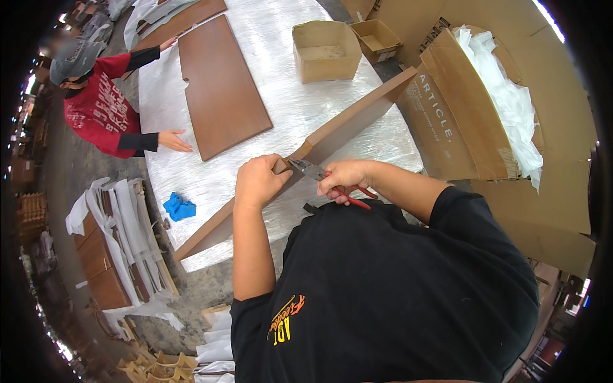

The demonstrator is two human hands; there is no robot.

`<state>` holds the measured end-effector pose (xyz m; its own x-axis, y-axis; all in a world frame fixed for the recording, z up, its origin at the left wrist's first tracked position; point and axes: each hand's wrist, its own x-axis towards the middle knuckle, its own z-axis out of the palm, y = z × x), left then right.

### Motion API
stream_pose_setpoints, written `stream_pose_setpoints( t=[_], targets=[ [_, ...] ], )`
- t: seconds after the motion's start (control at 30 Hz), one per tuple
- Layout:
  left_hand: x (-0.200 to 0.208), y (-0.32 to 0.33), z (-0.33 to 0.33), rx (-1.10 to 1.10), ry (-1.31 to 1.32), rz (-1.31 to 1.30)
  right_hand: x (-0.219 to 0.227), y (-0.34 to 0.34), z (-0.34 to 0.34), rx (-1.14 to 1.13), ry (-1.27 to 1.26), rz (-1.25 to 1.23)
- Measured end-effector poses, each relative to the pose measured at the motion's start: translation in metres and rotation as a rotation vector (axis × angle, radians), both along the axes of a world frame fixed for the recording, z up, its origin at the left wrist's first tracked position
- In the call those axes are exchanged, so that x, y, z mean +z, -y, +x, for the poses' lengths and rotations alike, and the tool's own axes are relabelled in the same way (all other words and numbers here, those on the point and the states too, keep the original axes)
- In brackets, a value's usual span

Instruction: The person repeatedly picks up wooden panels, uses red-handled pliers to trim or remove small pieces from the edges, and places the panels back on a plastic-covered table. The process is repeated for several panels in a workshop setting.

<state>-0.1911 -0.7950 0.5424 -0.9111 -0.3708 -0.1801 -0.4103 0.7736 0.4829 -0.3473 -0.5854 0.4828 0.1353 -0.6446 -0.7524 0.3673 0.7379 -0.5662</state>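
A brown wooden board [357, 112] stands on its long edge in front of me, running diagonally, with a notch in its upper edge. My left hand [257, 182] grips that edge just left of the notch, thumb on the near side. My right hand [345, 177] is closed around pliers [314, 171] with red handles. The plier jaws are at the board's edge by the notch, close to my left fingertips. Whether they pinch anything is too small to tell.
A second notched board [223, 89] lies flat on the plastic-wrapped table [287, 108]. Across to the left a co-worker [105, 105] reaches toward it. A blue crumpled cloth [179, 207], an open cardboard box [327, 54] and a large carton with white wrapping [504, 96] surround the work. Wrapped panels [121, 249] stand lower left.
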Motion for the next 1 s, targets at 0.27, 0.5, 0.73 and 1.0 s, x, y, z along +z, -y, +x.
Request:
stream_pose_setpoints(
  t=[0.27, 0.5, 0.73, 1.0],
  targets=[
    [0.005, -0.003, -0.001, 0.009, 0.000, 0.006, -0.023, -0.013, 0.017, -0.197, 0.259, -0.090],
    [0.001, -0.005, -0.003, 0.027, -0.028, -0.027, 0.023, -0.020, 0.013, -0.132, 0.075, -0.098],
    [-0.009, 0.019, -0.013, -0.013, -0.052, -0.064, 0.064, -0.086, -0.032, -0.259, -0.336, -0.182],
    [0.005, -0.003, -0.026, 0.061, 0.092, -0.039, 0.098, -0.054, -0.087, -0.627, -0.150, -0.323]
  ],
)
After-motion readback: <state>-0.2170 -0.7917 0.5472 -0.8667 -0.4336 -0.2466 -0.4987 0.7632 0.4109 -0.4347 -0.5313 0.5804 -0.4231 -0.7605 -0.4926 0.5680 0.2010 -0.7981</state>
